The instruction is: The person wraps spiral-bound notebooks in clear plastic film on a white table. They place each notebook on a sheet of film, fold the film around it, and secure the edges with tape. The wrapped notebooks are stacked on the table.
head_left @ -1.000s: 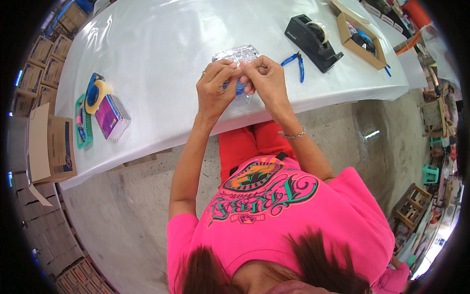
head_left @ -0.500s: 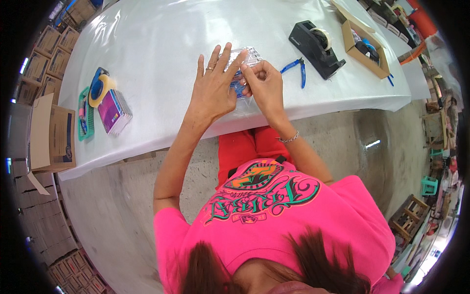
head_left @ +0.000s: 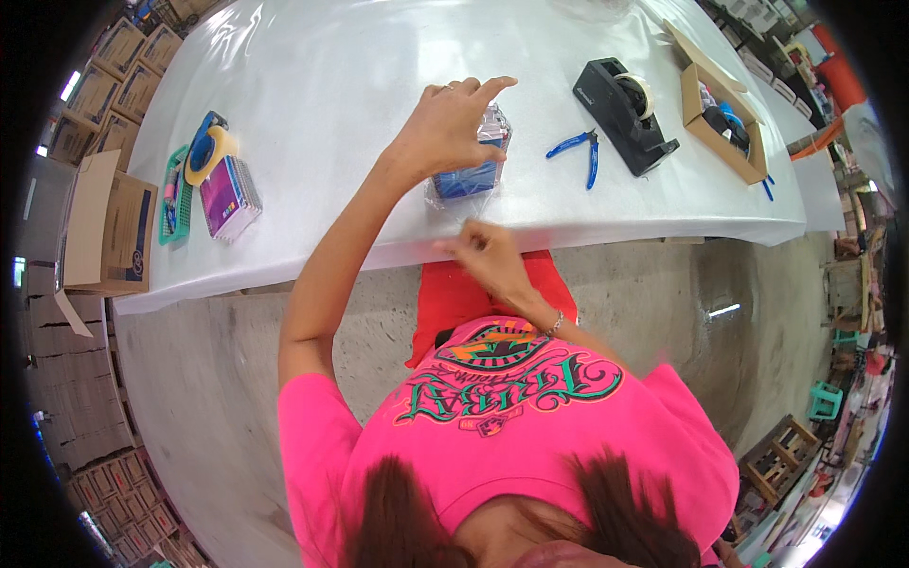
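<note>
A blue stack or block wrapped in clear plastic film lies near the front edge of the table; its kind is not clear. My left hand arches over it, with thumb and index finger spread wide apart. Whether that hand presses on the packet I cannot tell. Just in front of the table edge, my right hand has its fingers drawn together and is partly smeared by motion. A loose tail of the film reaches toward it, but what the fingers hold, if anything, is hidden.
Blue nippers lie right of the packet, beside a black tape dispenser and an open cardboard box. At left are purple notebooks, a tape roll, a green basket and a carton.
My right hand has left the packet and come back toward my body, past the table edge. The left hand has turned and its fingers now point right. More of the blue packet shows.
</note>
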Demonstrator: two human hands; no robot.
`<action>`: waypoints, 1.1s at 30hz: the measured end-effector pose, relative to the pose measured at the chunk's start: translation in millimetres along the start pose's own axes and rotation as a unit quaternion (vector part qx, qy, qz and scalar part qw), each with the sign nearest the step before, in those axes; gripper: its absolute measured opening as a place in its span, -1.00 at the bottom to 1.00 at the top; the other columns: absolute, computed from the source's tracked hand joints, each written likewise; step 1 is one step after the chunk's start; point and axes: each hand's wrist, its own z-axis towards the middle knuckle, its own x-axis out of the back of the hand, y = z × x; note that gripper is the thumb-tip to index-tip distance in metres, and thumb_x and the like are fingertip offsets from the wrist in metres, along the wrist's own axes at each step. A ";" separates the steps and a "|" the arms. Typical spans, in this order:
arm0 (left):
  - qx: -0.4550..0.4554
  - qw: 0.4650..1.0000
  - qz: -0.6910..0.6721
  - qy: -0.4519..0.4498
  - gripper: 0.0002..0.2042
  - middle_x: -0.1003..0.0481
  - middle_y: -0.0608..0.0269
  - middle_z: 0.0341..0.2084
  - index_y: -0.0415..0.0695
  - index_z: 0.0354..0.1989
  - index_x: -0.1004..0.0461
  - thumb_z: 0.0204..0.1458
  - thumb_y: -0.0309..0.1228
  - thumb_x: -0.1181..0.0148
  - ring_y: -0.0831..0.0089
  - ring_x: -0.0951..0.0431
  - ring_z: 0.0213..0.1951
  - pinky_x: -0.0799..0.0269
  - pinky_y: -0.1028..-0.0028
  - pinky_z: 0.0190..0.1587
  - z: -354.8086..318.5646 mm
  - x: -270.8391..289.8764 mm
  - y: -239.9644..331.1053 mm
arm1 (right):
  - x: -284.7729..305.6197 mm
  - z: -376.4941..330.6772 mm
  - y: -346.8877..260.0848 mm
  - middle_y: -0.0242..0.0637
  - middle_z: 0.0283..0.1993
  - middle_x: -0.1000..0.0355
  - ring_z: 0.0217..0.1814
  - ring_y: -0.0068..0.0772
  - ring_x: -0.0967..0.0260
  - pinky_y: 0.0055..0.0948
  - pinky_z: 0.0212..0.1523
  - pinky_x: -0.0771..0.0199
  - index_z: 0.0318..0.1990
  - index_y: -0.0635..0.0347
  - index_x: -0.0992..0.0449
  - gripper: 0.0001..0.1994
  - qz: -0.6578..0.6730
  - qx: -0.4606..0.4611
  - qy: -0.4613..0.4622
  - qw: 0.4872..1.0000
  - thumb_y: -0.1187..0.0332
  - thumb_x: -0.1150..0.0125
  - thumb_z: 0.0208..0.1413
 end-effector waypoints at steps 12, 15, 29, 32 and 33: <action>0.028 0.717 -0.624 0.310 -0.12 -0.14 0.08 0.23 -0.09 0.42 0.11 -0.03 -0.47 -0.35 0.27 -0.15 0.30 -0.09 0.25 0.37 -65.7 -60.3 -14.2 | 84.5 65.9 -76.4 -0.22 0.25 -0.23 0.31 -0.40 -0.13 -0.37 0.32 -0.15 0.35 0.29 -0.03 -0.23 0.243 0.232 -0.059 0.940 0.49 -0.34 0.02; 0.130 0.793 -0.562 0.199 -0.10 -0.12 0.07 0.27 -0.17 0.40 0.09 -0.07 -0.45 -0.40 0.24 -0.12 0.33 -0.04 0.25 0.38 -82.3 -84.9 -34.2 | 98.6 78.3 -49.1 -0.16 0.37 -0.08 0.45 -0.28 0.04 -0.29 0.45 0.04 0.42 0.24 0.10 -0.10 0.132 0.243 -0.103 0.955 0.54 -0.35 -0.04; 0.169 0.786 -0.572 0.161 -0.13 -0.19 0.06 0.21 -0.06 0.39 0.15 0.00 -0.42 -0.36 0.31 -0.24 0.24 -0.24 0.27 0.26 -81.1 -82.7 -18.2 | 79.3 83.9 -12.2 -0.04 0.42 0.03 0.50 -0.17 0.12 -0.19 0.48 0.10 0.45 0.11 0.27 -0.05 0.079 0.263 -0.136 0.952 0.51 -0.29 0.02; 0.066 0.859 -0.478 0.174 -0.11 -0.10 -0.01 0.28 -0.02 0.42 0.14 0.00 -0.28 -0.36 0.24 -0.17 0.30 -0.23 0.22 0.26 -87.2 -79.2 -32.0 | 98.1 91.2 -11.8 -0.03 0.42 0.03 0.50 -0.13 0.10 -0.12 0.46 0.07 0.46 0.06 0.26 -0.08 -0.005 0.306 -0.134 0.943 0.45 -0.28 0.06; 0.074 0.864 -0.461 0.191 -0.14 -0.09 -0.03 0.28 0.00 0.41 0.08 0.00 -0.23 -0.35 0.21 -0.16 0.31 -0.23 0.21 0.26 -89.0 -67.8 -40.8 | 109.1 88.2 -21.1 -0.03 0.42 0.03 0.50 -0.11 0.10 -0.10 0.46 0.06 0.46 0.03 0.26 -0.09 -0.018 0.309 -0.138 0.941 0.42 -0.28 0.08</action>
